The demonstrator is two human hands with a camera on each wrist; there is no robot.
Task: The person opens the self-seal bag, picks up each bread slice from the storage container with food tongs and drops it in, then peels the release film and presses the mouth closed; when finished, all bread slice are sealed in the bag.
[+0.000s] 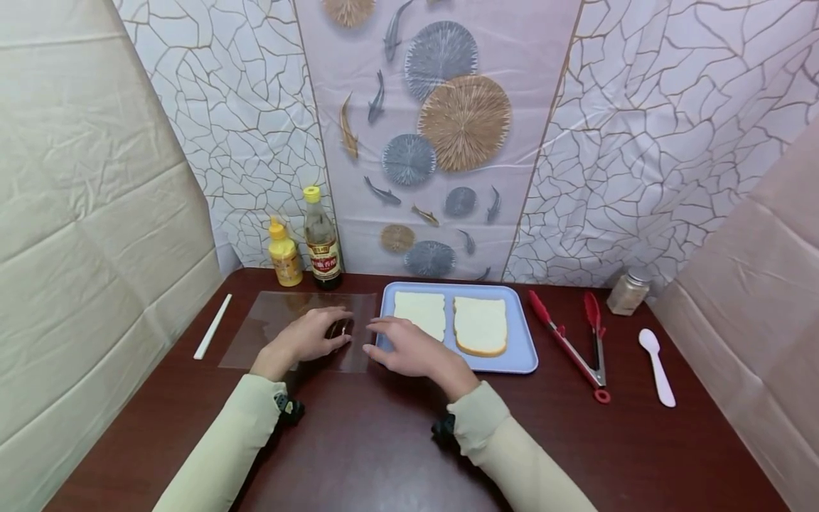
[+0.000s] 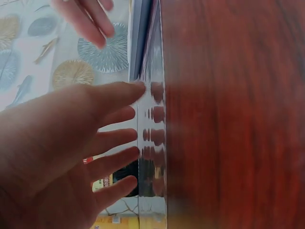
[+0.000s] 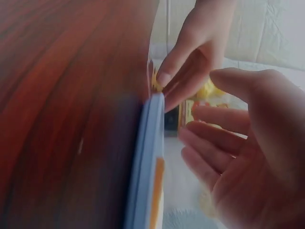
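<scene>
A clear plastic sheet (image 1: pixel 256 331) lies flat on the dark wooden table. Over its right part is my left hand (image 1: pixel 312 333), palm down with loosely bent fingers; in the left wrist view its spread fingertips (image 2: pixel 127 183) come right at the sheet's glossy surface. My right hand (image 1: pixel 412 348) hovers above the left edge of a light blue tray (image 1: pixel 526 361), holding nothing, its fingers relaxed and pointing toward the left hand. Two slices of white bread lie side by side in the tray: the left slice (image 1: pixel 419 307), partly behind my right hand, and the right slice (image 1: pixel 480 323).
Behind the sheet stand a yellow squeeze bottle (image 1: pixel 285 257) and a dark sauce bottle (image 1: pixel 323 245) with a yellow cap. A white stick (image 1: pixel 213 327) lies at the left. Right of the tray are red-tipped tongs (image 1: pixel 572 355), a shaker jar (image 1: pixel 630 291) and a white spoon (image 1: pixel 656 368).
</scene>
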